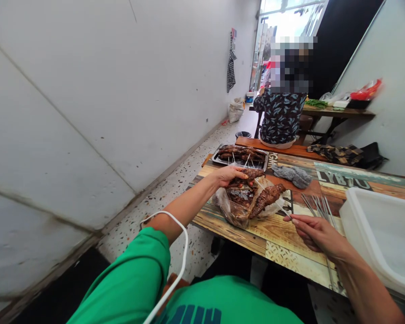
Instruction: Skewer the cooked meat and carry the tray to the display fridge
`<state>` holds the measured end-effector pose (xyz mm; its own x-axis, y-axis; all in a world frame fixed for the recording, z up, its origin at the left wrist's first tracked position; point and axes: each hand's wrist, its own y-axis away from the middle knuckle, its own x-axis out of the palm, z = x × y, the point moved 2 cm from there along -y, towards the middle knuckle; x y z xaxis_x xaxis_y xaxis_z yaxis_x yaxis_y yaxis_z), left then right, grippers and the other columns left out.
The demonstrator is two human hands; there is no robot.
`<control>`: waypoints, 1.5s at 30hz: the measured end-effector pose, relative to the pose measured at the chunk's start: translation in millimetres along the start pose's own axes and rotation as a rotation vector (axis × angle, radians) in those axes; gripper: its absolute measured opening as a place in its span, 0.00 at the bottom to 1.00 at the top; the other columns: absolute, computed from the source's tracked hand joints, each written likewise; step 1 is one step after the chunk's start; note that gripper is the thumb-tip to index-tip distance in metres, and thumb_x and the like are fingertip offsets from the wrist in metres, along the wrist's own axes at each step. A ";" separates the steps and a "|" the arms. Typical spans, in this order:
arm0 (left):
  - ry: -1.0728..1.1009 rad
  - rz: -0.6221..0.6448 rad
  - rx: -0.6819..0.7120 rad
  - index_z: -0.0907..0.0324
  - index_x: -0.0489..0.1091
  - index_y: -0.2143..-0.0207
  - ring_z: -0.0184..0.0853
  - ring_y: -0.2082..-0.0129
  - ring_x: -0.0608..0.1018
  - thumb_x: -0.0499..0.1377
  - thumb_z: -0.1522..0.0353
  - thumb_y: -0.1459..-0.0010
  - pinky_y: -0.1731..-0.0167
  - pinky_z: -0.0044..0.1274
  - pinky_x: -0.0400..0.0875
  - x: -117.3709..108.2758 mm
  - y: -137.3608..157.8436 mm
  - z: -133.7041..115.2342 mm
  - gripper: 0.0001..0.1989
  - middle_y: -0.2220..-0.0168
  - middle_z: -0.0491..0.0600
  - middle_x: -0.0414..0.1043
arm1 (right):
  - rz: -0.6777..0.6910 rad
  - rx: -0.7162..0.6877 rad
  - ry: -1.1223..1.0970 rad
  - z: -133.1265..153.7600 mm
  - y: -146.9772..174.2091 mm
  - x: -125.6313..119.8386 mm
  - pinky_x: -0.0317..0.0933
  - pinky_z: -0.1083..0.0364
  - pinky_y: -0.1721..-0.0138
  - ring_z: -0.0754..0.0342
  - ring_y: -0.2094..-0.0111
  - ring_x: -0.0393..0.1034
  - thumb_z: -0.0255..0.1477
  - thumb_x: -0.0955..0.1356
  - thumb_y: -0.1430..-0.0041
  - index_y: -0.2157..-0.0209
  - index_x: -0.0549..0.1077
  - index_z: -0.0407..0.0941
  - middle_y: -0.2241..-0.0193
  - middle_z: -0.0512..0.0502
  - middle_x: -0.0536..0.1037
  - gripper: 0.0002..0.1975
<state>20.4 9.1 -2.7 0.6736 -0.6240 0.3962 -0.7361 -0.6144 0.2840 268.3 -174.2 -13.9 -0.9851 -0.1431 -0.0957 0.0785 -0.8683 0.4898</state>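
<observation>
My right hand is closed on the end of a thin metal skewer. A large glossy brown piece of marinated meat is on its far end, over an open clear plastic bag. More dark meat lies in the bag. Above the bag's far side, my left hand grips another brown piece of meat between thumb and fingers. Several loose metal skewers lie on the table just beyond my right hand. Beyond my left hand, a metal tray holds skewered meat.
A grey cloth lies behind the bag on the wood-patterned table. A white plastic tub stands at the right. Ahead, a person sits on an orange bench, back turned. A white cable crosses my left arm.
</observation>
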 end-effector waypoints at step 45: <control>-0.033 0.000 0.070 0.63 0.71 0.48 0.34 0.71 0.81 0.59 0.81 0.51 0.80 0.16 0.69 -1.2 2.0 -24.4 0.26 0.68 0.53 0.79 | -0.064 -0.195 -0.047 -13.7 -18.0 28.9 0.37 0.62 0.83 0.67 0.85 0.43 0.54 0.72 0.55 0.53 0.72 0.37 0.83 0.62 0.50 0.38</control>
<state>16.5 20.4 18.7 0.6763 -0.6385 0.3672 -0.7303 -0.6461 0.2216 240.5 -169.2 -37.4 -0.9947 -0.0659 -0.0785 0.0389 -0.9511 0.3064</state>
